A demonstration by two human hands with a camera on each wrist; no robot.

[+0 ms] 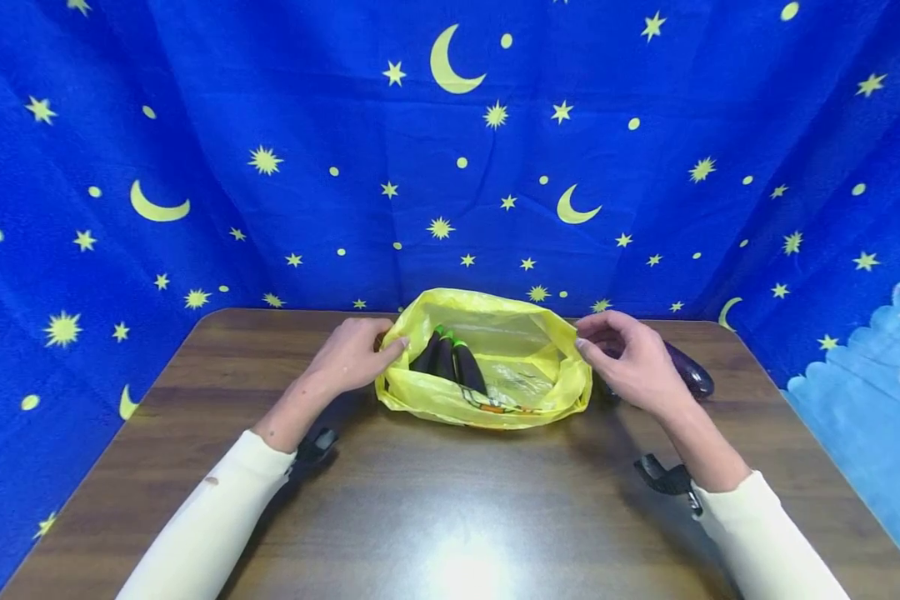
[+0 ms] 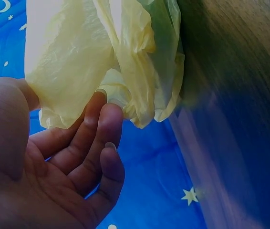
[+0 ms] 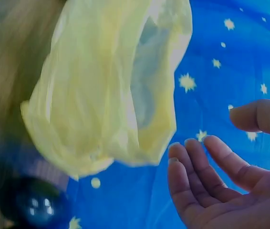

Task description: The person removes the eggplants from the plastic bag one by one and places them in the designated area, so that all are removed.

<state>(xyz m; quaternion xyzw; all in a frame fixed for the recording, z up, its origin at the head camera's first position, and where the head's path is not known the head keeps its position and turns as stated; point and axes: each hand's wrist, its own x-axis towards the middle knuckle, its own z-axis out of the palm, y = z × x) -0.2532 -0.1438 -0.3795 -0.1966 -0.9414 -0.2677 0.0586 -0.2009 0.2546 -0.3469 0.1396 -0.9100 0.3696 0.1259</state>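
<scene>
A yellow plastic bag (image 1: 417, 397) lies on the table with its mouth spread wide toward me. Inside it, on the left, three dark eggplants (image 1: 467, 367) with bright green stem ends lie side by side. My left hand (image 1: 348, 354) pinches the bag's left rim, thumb inside and fingers outside, as the left wrist view of the bag (image 2: 68, 62) also shows. By the right rim, my right hand (image 1: 637, 358) is loosely bent with thumb and fingers parted; the right wrist view shows a gap between its fingertips (image 3: 192, 143) and the bag.
Partly hidden behind my right hand, a glossy dark purple eggplant (image 1: 692, 372) lies on the brown wooden table (image 1: 390, 500). A blue curtain (image 1: 330, 108) with yellow moons and stars hangs right behind the table's far edge. Light blue fabric (image 1: 862, 408) hangs at the right.
</scene>
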